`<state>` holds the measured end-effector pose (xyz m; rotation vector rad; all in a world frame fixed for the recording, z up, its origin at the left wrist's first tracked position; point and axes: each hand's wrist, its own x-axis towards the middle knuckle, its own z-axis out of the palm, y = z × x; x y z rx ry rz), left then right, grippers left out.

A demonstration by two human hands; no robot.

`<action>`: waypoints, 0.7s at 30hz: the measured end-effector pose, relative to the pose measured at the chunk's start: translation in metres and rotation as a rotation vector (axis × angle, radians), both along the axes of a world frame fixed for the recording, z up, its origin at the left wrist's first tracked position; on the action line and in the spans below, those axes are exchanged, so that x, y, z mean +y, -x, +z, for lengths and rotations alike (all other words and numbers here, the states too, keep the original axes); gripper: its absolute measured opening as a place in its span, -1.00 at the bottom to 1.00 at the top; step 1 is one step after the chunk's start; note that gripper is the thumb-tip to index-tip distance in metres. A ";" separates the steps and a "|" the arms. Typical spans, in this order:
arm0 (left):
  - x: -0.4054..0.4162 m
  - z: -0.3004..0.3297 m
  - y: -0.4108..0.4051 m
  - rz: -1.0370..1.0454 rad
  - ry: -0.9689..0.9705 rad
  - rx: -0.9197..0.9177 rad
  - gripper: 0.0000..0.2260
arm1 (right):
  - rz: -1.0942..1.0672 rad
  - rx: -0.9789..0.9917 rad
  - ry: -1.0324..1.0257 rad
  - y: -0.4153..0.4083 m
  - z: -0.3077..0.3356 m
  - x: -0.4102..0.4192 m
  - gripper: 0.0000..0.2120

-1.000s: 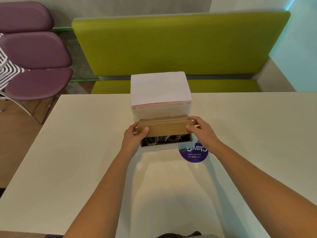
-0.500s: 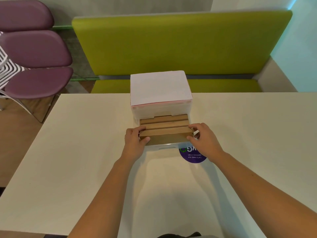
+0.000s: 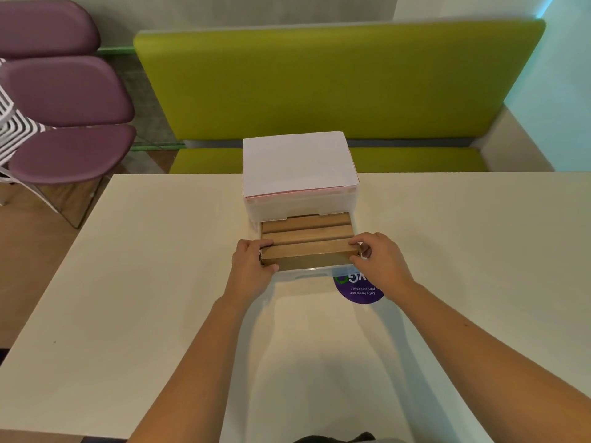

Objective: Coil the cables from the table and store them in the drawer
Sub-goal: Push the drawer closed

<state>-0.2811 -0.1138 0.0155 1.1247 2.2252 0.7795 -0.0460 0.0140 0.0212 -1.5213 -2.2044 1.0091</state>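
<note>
The left hand (image 3: pixel 252 266) grips the left end of a wooden-slatted tray (image 3: pixel 307 249), thumb on its front face and fingers curled over the top edge. The right hand (image 3: pixel 380 260) pinches the right end the same way. Between both grips, the tray sits in the pulled-out drawer (image 3: pixel 302 276) of a white plastic drawer unit (image 3: pixel 299 174) on the desk (image 3: pixel 128 266). No cables show. Just beside the right grip lies a purple round sticker (image 3: pixel 359 290), upside down, reading "Let's keep our pantries clean".
</note>
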 end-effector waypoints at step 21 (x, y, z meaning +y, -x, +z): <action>0.002 -0.001 -0.002 0.050 0.030 0.087 -0.63 | -0.182 -0.011 0.243 0.003 0.016 0.002 -0.60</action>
